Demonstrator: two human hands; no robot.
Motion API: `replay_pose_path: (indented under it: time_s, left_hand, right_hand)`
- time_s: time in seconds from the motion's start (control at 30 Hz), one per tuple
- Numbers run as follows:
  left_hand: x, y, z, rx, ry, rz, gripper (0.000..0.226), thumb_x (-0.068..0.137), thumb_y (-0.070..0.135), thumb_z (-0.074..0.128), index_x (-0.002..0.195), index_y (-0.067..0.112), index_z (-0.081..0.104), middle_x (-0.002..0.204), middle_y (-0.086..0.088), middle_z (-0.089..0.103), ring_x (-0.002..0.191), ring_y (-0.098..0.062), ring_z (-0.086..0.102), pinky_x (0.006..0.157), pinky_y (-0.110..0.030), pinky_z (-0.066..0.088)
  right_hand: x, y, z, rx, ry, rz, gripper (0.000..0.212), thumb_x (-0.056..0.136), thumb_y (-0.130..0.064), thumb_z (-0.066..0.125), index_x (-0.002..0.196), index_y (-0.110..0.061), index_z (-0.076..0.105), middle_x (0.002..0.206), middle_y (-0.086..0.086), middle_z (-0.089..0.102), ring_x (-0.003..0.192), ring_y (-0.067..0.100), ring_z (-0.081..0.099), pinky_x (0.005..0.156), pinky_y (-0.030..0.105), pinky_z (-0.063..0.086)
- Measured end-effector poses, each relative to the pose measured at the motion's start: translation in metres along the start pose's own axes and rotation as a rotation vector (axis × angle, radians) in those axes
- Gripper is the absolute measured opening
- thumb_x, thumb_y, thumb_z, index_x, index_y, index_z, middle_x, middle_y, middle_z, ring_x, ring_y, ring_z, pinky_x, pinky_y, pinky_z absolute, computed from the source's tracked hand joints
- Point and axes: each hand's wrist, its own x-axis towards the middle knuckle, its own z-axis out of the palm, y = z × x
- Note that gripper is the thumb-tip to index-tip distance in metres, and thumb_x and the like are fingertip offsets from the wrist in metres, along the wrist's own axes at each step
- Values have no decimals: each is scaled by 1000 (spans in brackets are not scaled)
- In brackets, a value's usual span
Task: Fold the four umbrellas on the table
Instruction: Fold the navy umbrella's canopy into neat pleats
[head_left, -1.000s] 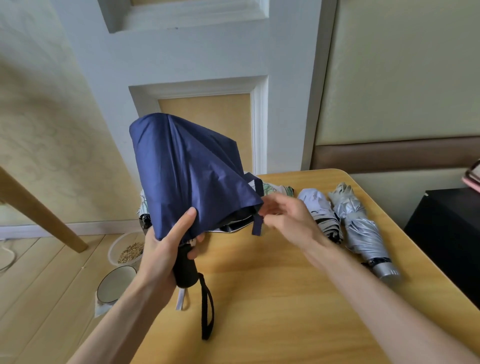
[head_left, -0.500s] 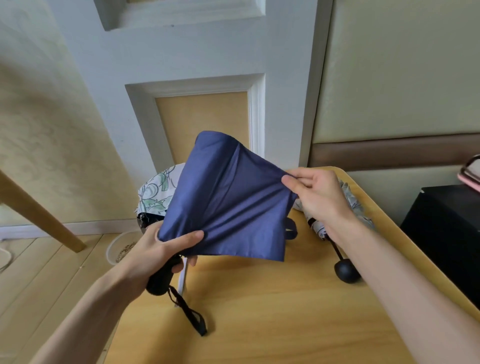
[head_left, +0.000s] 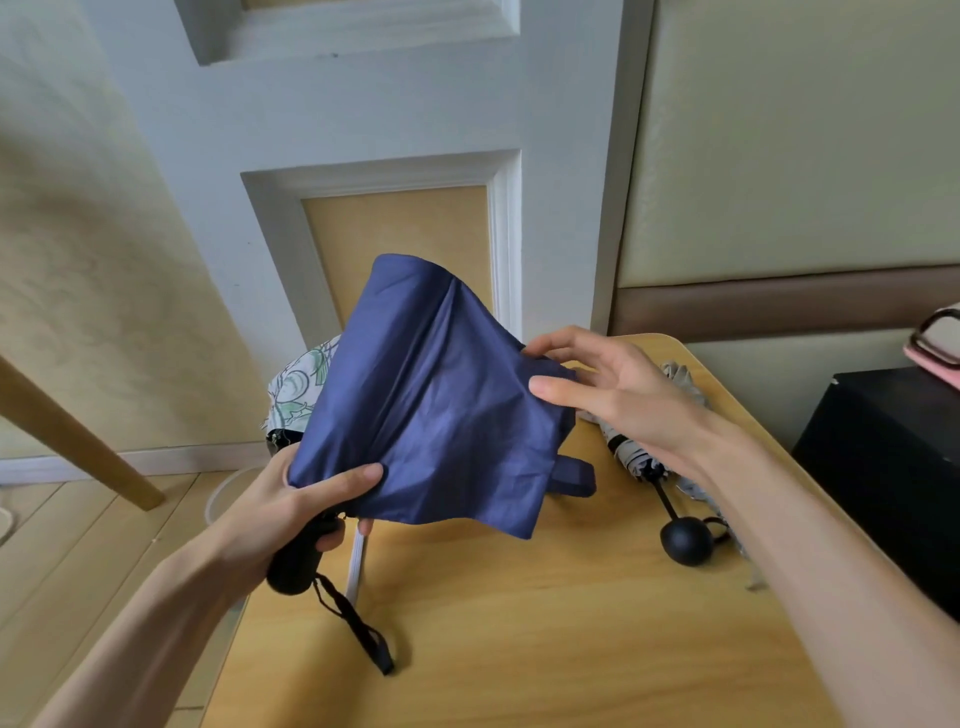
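Over the yellow desk (head_left: 519, 623), by a white door (head_left: 363, 104), the left hand (head_left: 275, 509) grips the handle (head_left: 298, 558) of the blue umbrella (head_left: 431, 405). The right hand (head_left: 623, 389) pinches its cloth. A grey umbrella (head_left: 631, 460) lies on the desk.

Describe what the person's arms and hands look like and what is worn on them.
The left hand and right hand are bare: no gloves, rings or watch show. The left forearm and right forearm are bare too, with no sleeve in view.
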Motion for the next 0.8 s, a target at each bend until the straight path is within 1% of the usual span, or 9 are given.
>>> replay_pose_path:
  time_s: [0.17, 0.33, 0.4, 0.47, 0.57, 0.63, 0.7, 0.73, 0.8]
  left_hand:
    - [2, -3, -5, 66, -38, 2, 49, 68, 45, 88, 77, 6, 61, 69, -29, 60, 49, -25, 42, 45, -26, 39]
    - [2, -5, -7, 92, -61, 19, 51, 69, 46, 89, 79, 3, 62, 69, -28, 61, 51, -26, 43, 46, -27, 39]
    - [2, -5, -8, 96, -55, 25, 52, 69, 46, 88, 79, 3, 61, 69, -27, 61, 51, -26, 44, 47, -28, 40]
    - [2, -4, -10, 106, -55, 30, 50, 69, 46, 88, 77, 5, 60, 69, -26, 60, 51, -25, 43, 47, -27, 39]
    - [2, -1, -15, 119, -55, 13, 45, 69, 46, 88, 73, 10, 62, 68, -25, 60, 51, -24, 43, 47, -25, 38]
    - [3, -1, -15, 123, -64, 6, 47, 69, 46, 89, 77, 8, 61, 69, -25, 60, 51, -24, 44, 47, -25, 39]
    - [5, -1, -14, 119, -51, 7, 55, 69, 46, 89, 83, 2, 59, 70, -25, 61, 51, -24, 45, 48, -25, 40]
    - [7, -2, -13, 104, -37, 14, 56, 69, 46, 89, 85, 2, 58, 71, -26, 62, 51, -24, 44, 48, -25, 39]
    - [9, -4, -11, 61, 3, 22, 58, 67, 46, 89, 89, 3, 58, 73, -28, 63, 51, -24, 43, 47, -25, 38]
  right_hand:
    - [1, 0, 1, -54, -39, 26, 25, 97, -26, 76, 120, -36, 75, 128, -8, 71, 119, 10, 69, 102, 31, 56]
    - [-2, 1, -3, -192, -61, 130, 25, 93, -44, 77, 117, -38, 72, 121, -11, 71, 106, 4, 71, 78, 17, 52]
    - [-3, 1, -4, -193, -113, 143, 28, 93, -46, 75, 115, -28, 76, 115, -11, 77, 102, 5, 70, 79, 21, 50]
    - [-3, 2, -8, -207, -126, 162, 33, 90, -48, 76, 110, -22, 80, 110, -10, 79, 100, 7, 70, 87, 32, 54]
    - [-3, 8, -21, -221, -69, 119, 34, 86, -38, 77, 112, -16, 82, 112, -5, 81, 111, 13, 74, 104, 40, 56]
    - [-1, 13, -23, -209, -27, 94, 26, 92, -25, 75, 115, -13, 80, 107, -1, 82, 105, 20, 76, 91, 36, 61]
    - [2, 17, -20, -193, 66, 76, 15, 97, -13, 71, 110, -15, 79, 91, 1, 82, 76, 14, 74, 70, 30, 57]
    - [4, 19, -17, -158, 134, 68, 15, 99, -10, 70, 109, -16, 78, 86, 3, 81, 67, 11, 69, 69, 31, 54]
    - [6, 19, -9, -15, 239, 44, 17, 101, -7, 66, 111, -16, 76, 86, 8, 79, 65, 13, 66, 71, 33, 54]
